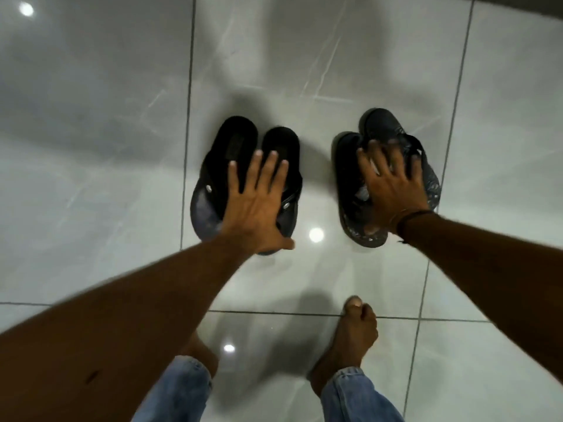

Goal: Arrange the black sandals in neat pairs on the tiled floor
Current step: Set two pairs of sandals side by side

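Two pairs of black sandals sit on the shiny grey floor (91,147). The left pair (243,166) lies on the left side of the middle tile, close to a dark line between tiles. Its two sandals lie side by side and touch each other, with their round ends pointing far away. The right pair (384,178) sits well apart from it, on the right side of the same tile. These two sandals overlap a little, and one reaches farther away than the other (they look a bit messy, with a loose strap sticking out).

The left hand (256,205) lies flat on top of the left pair. Its fingers are straight and spread, and they do not curl around anything. The right hand (393,184) is on top of the right pair with its fingers spread wide. I cannot tell if it is gripping the straps or just pressing down. A thin dark band (411,217) goes around the right wrist.

Near the bottom, two bare feet stand on the floor. The right foot (350,339) shows well. Blue jeans (356,397) cover the legs.
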